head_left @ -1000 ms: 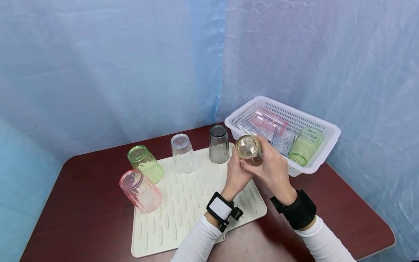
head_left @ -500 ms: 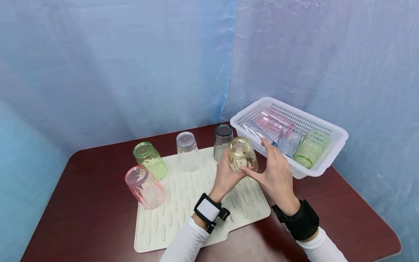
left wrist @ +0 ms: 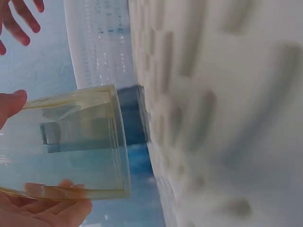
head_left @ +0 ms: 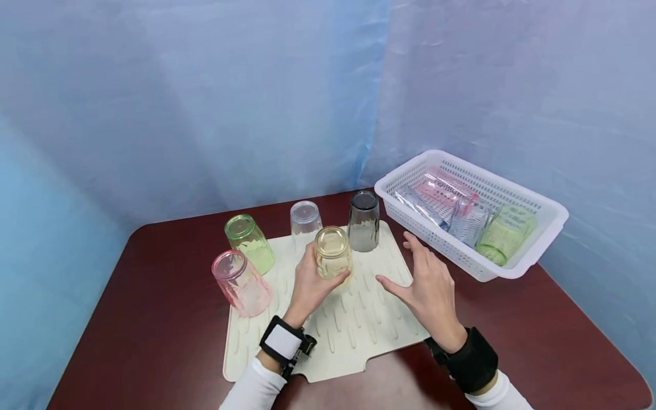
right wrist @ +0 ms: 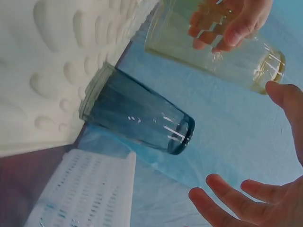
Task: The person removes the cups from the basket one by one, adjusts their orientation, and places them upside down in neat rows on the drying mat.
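Observation:
My left hand [head_left: 314, 283] grips a yellow-tinted drinking glass [head_left: 333, 252], base up, above the cream drying mat [head_left: 353, 319]. In the left wrist view the glass's rim [left wrist: 120, 142] hangs apart from the ridged mat. To the right, my right hand [head_left: 430, 287] holds nothing, its thumb and fingers spread apart. Upside down on the mat's far side stand a grey glass [head_left: 364, 222] and a clear glass [head_left: 305, 222], the latter partly hidden by the yellow one. A green glass [head_left: 250, 244] and a pink glass [head_left: 242, 283] stand inverted along the left edge.
A white slotted basket [head_left: 556, 219] sits at the right on the dark red table [head_left: 154, 307]. Inside lie a pink glass [head_left: 445, 188], a green glass [head_left: 507, 233] and clear ones on their sides. Blue curtain [head_left: 230, 102] hangs behind the table.
The yellow glass has moved left and lower over the mat in my left hand. My right hand has let go of it and now stands apart with spread fingers. The view has shifted slightly left.

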Demonstrator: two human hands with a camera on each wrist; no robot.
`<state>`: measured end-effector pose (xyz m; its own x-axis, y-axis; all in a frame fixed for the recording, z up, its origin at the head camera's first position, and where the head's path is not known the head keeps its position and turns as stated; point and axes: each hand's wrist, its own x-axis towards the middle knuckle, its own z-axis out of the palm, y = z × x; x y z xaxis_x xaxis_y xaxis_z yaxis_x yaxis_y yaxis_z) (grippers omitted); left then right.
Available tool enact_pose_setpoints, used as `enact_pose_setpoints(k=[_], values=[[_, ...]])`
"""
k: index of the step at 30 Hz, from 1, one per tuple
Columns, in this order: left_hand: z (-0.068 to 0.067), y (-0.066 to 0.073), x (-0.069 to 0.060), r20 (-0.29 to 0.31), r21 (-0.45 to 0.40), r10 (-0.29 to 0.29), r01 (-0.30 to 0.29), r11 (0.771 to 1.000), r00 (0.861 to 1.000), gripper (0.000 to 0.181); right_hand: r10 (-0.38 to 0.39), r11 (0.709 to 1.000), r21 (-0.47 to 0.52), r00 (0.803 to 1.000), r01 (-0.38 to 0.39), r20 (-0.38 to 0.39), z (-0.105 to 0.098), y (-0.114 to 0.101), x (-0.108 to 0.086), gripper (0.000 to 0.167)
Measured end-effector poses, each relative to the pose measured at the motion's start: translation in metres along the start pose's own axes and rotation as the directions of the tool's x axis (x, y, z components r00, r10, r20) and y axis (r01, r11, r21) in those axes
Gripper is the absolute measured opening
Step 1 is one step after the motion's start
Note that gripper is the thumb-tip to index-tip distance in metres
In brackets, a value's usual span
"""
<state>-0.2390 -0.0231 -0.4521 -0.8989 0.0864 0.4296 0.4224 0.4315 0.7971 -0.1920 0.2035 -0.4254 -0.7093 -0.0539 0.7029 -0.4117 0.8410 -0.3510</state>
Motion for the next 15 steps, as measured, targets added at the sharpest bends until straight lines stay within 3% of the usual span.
enact_pose_setpoints(k=[8,15], values=[[-0.023,-0.013,-0.011,-0.049,0.126,-0.051,0.056,0.99,0.998,0.076,0.018,1.0,0.009,0.999,-0.019,0.045,0.009,-0.007,-0.005,0.095],[-0.032,-0.017,-0.017,-0.05,0.14,-0.096,0.102,0.985,0.994,0.074,0.043,0.998,0.034,0.997,-0.045,0.068,0.013,-0.01,-0.006,0.094]])
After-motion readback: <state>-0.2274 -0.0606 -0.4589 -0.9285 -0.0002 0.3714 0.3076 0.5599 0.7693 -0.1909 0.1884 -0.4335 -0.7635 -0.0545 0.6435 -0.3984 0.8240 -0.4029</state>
